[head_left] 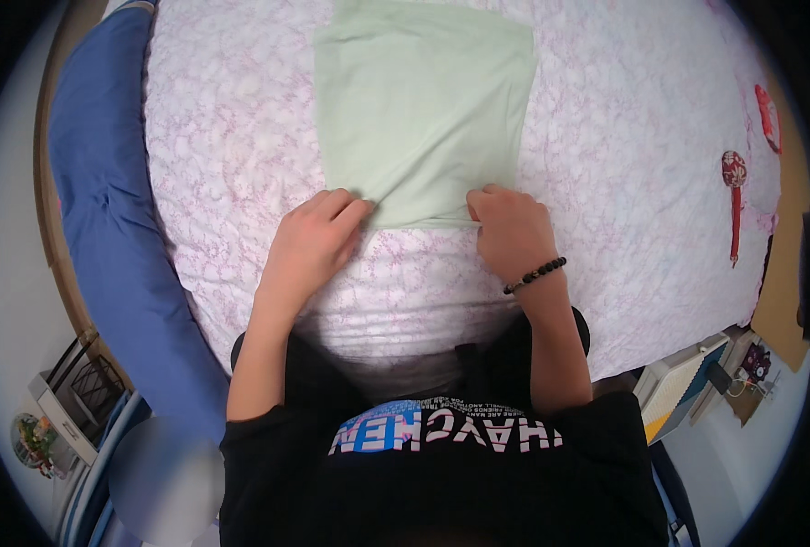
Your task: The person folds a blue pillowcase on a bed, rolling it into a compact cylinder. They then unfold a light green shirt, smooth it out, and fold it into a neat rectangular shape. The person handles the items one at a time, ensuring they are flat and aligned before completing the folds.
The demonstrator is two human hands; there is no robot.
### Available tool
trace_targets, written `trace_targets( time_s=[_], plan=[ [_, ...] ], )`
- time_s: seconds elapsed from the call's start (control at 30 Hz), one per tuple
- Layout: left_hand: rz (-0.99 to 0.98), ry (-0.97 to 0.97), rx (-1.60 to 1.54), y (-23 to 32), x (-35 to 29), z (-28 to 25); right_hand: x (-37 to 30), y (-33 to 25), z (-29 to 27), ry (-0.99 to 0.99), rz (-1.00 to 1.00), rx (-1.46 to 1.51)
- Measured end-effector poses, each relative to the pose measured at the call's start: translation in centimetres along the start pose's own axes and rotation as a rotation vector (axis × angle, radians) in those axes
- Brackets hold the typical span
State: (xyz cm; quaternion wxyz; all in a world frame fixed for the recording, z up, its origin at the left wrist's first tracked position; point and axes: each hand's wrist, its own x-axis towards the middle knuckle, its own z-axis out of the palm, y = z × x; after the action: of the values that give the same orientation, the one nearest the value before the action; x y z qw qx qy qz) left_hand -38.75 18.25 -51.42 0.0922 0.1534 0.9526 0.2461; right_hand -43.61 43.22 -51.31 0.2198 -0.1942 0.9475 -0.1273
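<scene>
A pale green piece of fabric, perhaps a folded garment, lies spread on the bed in front of me. A few diagonal creases run across its near half. My left hand pinches its near left corner, fingers bent and pressed together. At the near right corner, my right hand grips the same fabric between thumb and fingers. A black beaded bracelet circles my right wrist. The fabric's near edge stretches between both hands, close to the sheet.
The bed has a white and pink patterned sheet. A blue rolled bedding piece lines its left side. On the right lie a red-handled object with a patterned round head and a small red item. A white shelf stands lower left.
</scene>
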Motion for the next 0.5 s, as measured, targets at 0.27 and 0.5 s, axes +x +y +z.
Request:
trace_targets(
  time_s=[0.27, 0.5],
  plan=[
    [-0.015, -0.071, 0.03, 0.1, -0.6, 0.6, -1.2, 0.8, -1.5, -0.016, 0.075, 0.039],
    [-0.039, -0.193, -0.038, 0.1, -0.4, 0.7, -0.6, 2.2, -2.1, -0.262, 0.078, 0.122]
  ],
)
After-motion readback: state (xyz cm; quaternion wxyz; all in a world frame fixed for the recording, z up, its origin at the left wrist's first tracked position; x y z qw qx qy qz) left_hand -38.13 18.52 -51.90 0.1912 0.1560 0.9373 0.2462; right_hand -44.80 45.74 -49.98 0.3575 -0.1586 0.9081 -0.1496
